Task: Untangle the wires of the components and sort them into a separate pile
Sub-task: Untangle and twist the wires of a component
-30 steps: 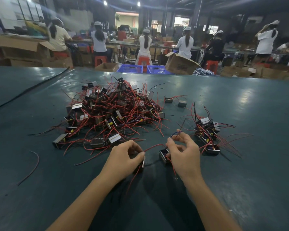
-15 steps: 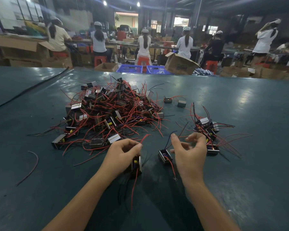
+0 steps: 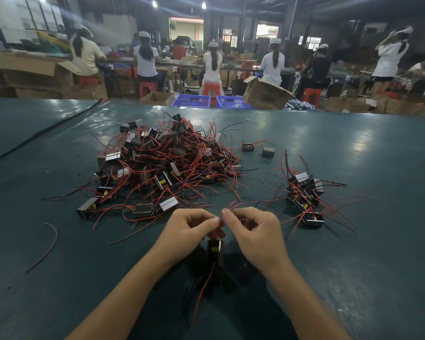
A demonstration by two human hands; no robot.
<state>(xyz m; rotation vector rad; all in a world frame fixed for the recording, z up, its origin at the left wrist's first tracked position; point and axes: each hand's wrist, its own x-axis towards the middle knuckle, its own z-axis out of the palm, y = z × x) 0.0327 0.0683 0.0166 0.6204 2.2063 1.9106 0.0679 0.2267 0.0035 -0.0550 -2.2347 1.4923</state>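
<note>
Now that the left hand (image 3: 190,227) and right hand (image 3: 254,233) come together, both pinching red wires (image 3: 234,205) above one component (image 3: 215,250), its untangling seems nearly done

Black component (image 3: 215,249) hangs upright, trailing red wires (image 3: 205,284).

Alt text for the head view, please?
The left hand and right hand pinch red wires, a small component just below them. On the green table, a large tangled pile lies beyond, a smaller pile to the right.

Two hands (image 3: 189,229) (image 3: 254,235), two component piles (image 3: 162,163) (image 3: 304,192), two blue crates (image 3: 191,101) (image 3: 231,102)
</note>
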